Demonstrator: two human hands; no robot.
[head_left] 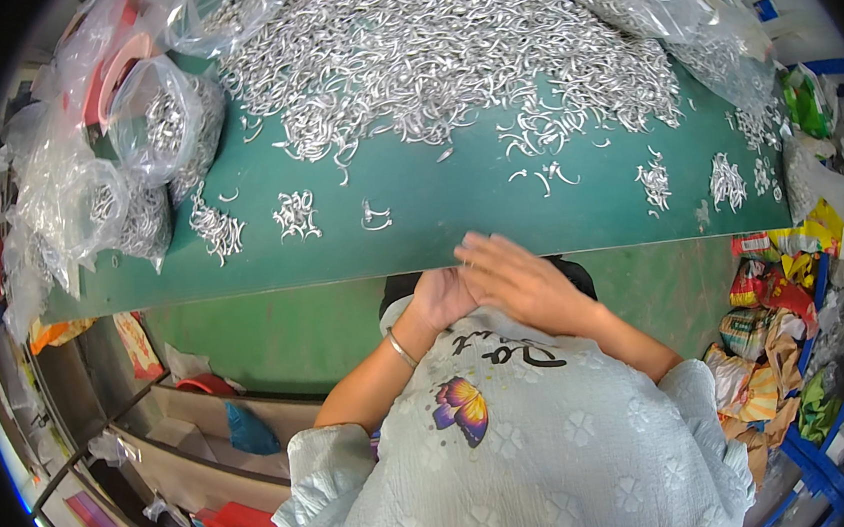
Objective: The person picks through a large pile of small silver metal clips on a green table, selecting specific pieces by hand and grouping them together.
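Note:
At the front edge of the green table (332, 261), my two hands meet in front of my body. My right hand (522, 283) lies across the left one, its fingers stretched out and somewhat blurred, and no object shows in it. Palm turned up, my left hand (441, 300) sits partly under it, and its fingers are hidden. The nearest small curved silvery metal pieces (376, 217) lie beyond my hands on the tabletop. Behind them spreads a large heap of the same kind of pieces (444, 51).
Small piles of pieces (295, 215) lie along the table's near side, left and right. Clear plastic bags of pieces (164, 125) crowd the left end; another bag (645, 3) lies at the back right. Colourful packages (758, 314) are stacked lower right, drawers (206, 433) lower left.

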